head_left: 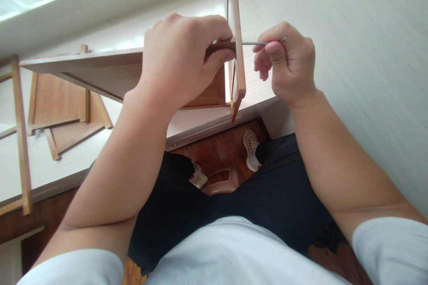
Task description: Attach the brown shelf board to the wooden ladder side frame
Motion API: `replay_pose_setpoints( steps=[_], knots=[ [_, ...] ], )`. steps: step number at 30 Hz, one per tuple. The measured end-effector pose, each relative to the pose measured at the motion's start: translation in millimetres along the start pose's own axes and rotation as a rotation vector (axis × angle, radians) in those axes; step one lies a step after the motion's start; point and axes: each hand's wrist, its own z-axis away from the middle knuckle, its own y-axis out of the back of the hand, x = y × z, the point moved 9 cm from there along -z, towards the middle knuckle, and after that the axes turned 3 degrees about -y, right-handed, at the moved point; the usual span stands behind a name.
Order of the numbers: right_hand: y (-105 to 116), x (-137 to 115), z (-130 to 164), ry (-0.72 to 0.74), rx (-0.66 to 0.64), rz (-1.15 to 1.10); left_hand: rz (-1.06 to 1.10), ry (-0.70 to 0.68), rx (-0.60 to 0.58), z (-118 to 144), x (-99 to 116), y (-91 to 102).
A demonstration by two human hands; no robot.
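My left hand [183, 58] is closed round the end of a wooden panel [103, 73], its thumb and fingers pinching the edge where it meets an upright wooden frame [239, 53]. The panel reaches leftward from that frame. On the frame's right side, my right hand [287, 62] pinches a thin metal hex key [252, 43] between thumb and index finger. The key's long arm runs level to the frame's outer face, and its short bent end shows above my thumb. Where its tip enters the wood is hidden.
Framed wooden panels [63, 98] lie at the left on the pale ledge [133, 129]. A slim wooden frame [20, 138] stands at the far left. A pale wall [361, 53] rises close on the right. Below, a brown plastic stool [227, 182] shows between my legs.
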Motion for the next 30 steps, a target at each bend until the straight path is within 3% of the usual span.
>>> replay_pose_setpoints(
  steps=[8, 22, 30],
  knots=[
    [0, 8, 3, -0.113, 0.007, 0.036, 0.04, -0.026, 0.014, 1, 2, 1.9],
    [4, -9, 1, 0.065, 0.085, -0.051, 0.023, -0.052, 0.026, 1, 3, 2.2],
    [0, -6, 1, 0.033, 0.079, -0.017, 0.027, -0.048, 0.017, 2, 3, 2.4]
  ],
)
